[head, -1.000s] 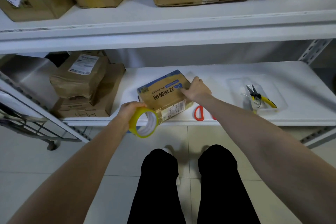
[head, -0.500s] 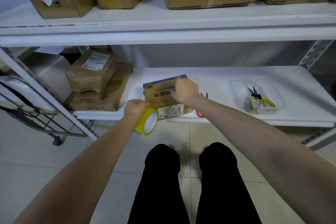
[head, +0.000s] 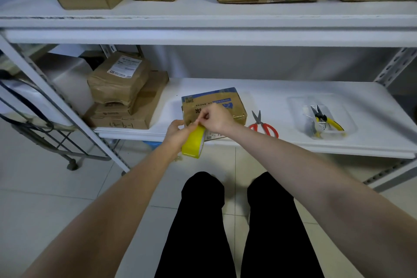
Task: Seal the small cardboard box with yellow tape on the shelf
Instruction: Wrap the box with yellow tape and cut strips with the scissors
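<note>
Small cardboard box (head: 222, 102) is sitting near the front edge of the lower shelf (head: 282, 95). Yellow tape roll (head: 193, 143) is hanging just in front of it. The left hand (head: 177, 130) is gripping the roll, and the right hand (head: 216, 117) is pinching at its upper rim with fingers curled, though the tape end itself is too small to make out. Red-handled scissors (head: 264, 125) are lying just right of the box, and a clear tray (head: 338, 106) holding pliers (head: 325, 118) is sitting farther right.

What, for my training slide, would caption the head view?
Left hand holds yellow tape roll; right hand pinches its end at the small cardboard box.
</note>
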`<state>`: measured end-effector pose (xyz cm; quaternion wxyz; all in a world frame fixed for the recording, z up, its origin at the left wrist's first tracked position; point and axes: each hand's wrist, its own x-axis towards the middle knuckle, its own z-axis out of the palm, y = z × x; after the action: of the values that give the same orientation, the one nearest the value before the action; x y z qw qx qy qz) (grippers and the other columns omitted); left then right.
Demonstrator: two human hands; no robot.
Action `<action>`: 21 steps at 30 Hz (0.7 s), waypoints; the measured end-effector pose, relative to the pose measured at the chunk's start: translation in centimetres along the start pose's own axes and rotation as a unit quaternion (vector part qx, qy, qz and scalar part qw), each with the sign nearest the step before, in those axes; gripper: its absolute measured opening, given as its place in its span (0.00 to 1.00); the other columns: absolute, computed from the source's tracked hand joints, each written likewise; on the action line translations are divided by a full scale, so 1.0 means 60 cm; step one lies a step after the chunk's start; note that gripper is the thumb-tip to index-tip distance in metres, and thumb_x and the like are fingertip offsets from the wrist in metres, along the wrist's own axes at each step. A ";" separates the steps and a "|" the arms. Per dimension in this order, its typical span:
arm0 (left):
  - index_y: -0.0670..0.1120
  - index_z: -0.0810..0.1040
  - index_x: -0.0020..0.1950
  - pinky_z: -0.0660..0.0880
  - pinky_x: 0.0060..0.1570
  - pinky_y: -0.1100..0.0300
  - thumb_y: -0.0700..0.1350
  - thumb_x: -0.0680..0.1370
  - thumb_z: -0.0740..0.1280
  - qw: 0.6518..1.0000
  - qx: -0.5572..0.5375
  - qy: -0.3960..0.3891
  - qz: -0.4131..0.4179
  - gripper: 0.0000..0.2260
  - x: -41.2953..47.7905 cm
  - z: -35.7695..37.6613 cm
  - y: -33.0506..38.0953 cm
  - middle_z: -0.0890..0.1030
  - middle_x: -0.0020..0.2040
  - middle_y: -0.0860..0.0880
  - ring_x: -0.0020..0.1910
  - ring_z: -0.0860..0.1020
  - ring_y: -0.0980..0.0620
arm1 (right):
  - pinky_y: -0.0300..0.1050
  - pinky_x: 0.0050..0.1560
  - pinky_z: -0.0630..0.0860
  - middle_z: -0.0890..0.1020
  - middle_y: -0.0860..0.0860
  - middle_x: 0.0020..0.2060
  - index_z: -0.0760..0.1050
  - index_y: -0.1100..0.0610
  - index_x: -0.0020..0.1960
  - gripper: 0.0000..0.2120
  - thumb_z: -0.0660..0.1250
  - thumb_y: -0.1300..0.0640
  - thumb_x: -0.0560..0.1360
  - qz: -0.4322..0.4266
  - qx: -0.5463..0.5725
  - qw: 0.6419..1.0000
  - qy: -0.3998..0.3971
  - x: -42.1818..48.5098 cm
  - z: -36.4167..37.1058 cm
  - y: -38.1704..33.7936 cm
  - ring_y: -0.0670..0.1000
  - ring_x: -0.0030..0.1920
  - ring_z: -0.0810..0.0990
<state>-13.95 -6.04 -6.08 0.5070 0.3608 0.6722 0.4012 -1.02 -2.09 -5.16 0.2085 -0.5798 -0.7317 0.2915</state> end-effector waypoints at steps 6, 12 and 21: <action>0.47 0.73 0.63 0.76 0.51 0.53 0.49 0.77 0.68 0.998 0.024 -0.059 0.028 0.16 -0.017 -0.011 -0.015 0.76 0.57 0.46 0.48 0.77 0.50 | 0.39 0.38 0.71 0.82 0.47 0.38 0.83 0.55 0.42 0.05 0.70 0.56 0.75 0.005 -0.017 1.000 0.025 -0.002 0.000 0.009 0.47 0.41 0.78; 0.41 0.79 0.47 0.77 0.49 0.55 0.47 0.75 0.70 0.987 0.155 -0.036 0.006 0.09 -0.004 -0.026 -0.026 0.79 0.45 0.44 0.48 0.78 0.44 | 0.45 0.44 0.79 0.84 0.51 0.42 0.82 0.56 0.43 0.06 0.67 0.57 0.76 0.045 -0.034 0.995 0.081 0.023 -0.003 0.006 0.49 0.42 0.81; 0.43 0.76 0.36 0.75 0.39 0.59 0.37 0.75 0.68 0.993 0.090 -0.048 -0.066 0.08 0.025 -0.029 -0.028 0.76 0.36 0.44 0.34 0.75 0.51 | 0.45 0.47 0.77 0.83 0.50 0.40 0.79 0.57 0.40 0.06 0.70 0.57 0.75 -0.058 -0.031 0.997 0.049 0.071 -0.026 -0.007 0.49 0.43 0.80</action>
<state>-16.12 -5.73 -7.89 0.5294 0.3788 0.7030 0.2866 -1.33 2.30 -3.86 0.2424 -0.5561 -0.7619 0.2269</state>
